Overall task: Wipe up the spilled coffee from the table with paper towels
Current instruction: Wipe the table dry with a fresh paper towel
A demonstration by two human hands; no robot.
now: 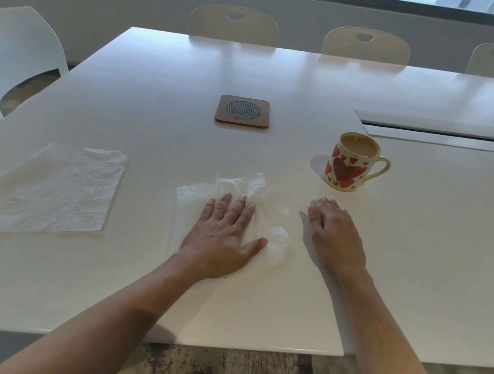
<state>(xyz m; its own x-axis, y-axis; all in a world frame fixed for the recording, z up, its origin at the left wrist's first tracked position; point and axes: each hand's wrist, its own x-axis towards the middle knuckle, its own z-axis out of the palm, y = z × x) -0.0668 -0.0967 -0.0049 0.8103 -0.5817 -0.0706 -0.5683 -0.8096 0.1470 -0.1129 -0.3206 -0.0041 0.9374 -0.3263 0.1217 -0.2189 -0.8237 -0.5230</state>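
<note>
On the white table (289, 74), a crumpled paper towel (273, 239) is pressed flat under the left hand (225, 235), fingers straight and together. Beside it, the right hand (337, 233) is rested, fingers loosely curled. A second towel (47, 191) is laid flat far left. A heart-patterned mug (351, 163) of coffee and a coaster (243, 111) are placed beyond. No spill can be made out.

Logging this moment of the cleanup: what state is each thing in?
Left hand: flat, pressing the crumpled paper towel on the table.
Right hand: resting on the table, holding nothing.
Spare paper towel: flat, untouched.
Mug: upright, full of coffee.
Coaster: bare.
</note>
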